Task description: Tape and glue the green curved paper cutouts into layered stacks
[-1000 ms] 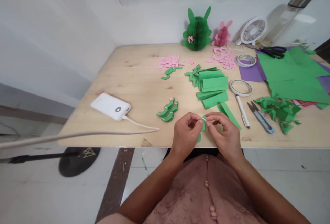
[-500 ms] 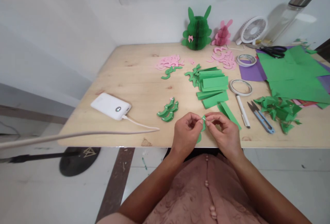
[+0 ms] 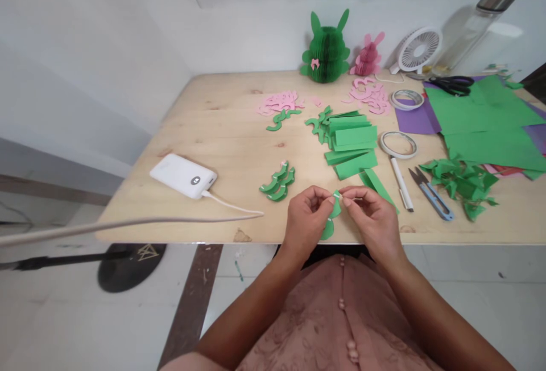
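Note:
Near the table's front edge, my left hand is closed on a green paper cutout with rounded lobes. Short white strips of tape lie across the cutout, one at its top tip. My right hand is pinched at the right end of that top strip, its fingertips almost meeting the left ones. To the left of my hands rests a small stack of wavy green paper pieces with white tape bits on them. Folded green paper strips lie just beyond my right hand.
Right of my hands are a white pen, blue thread snips, a tape roll and green scraps. A white power bank with cable lies left. Paper rabbits, one green, and a white fan stand behind.
My right fingertips have shifted slightly right, away from the left ones. The cutout has turned a little, so more of its lower lobe and a second white strip show.

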The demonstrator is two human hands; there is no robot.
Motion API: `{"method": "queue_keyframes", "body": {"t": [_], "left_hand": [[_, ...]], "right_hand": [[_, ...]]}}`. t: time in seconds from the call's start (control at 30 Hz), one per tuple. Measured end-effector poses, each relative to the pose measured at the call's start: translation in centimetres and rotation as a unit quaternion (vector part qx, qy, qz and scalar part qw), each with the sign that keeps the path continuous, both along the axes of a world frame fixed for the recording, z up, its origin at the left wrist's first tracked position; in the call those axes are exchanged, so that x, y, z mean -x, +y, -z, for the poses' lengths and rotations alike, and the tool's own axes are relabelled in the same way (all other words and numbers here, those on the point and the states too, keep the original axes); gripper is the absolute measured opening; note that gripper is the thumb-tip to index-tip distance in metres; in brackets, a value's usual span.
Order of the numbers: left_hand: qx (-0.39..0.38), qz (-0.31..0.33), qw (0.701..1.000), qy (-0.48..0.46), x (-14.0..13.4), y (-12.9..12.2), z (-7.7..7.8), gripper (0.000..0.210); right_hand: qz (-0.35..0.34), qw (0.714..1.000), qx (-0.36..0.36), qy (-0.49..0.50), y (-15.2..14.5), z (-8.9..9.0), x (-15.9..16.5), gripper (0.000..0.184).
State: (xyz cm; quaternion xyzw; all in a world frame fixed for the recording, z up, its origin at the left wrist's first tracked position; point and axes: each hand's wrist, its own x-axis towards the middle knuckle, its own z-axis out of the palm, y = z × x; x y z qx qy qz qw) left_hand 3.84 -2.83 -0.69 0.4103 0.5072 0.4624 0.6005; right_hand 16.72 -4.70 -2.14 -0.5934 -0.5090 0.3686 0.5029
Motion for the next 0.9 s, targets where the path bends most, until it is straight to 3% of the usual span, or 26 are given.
{"method": "queue_keyframes", "body": {"t": [0.27,0.9], "left_hand": [[0.008,-0.002,1.0,-0.008,0.0,-0.06,0.1,0.017],[-0.088,0.0,0.994,0.069,0.03,-0.34,0.56,0.011]], "right_hand": [[-0.002,1.0,-0.007,0.0,-0.12,-0.34,0.25,0.012],[-0.014,1.0,-0.013,-0.013,-0.07,-0.46,0.27,0.009]]}}
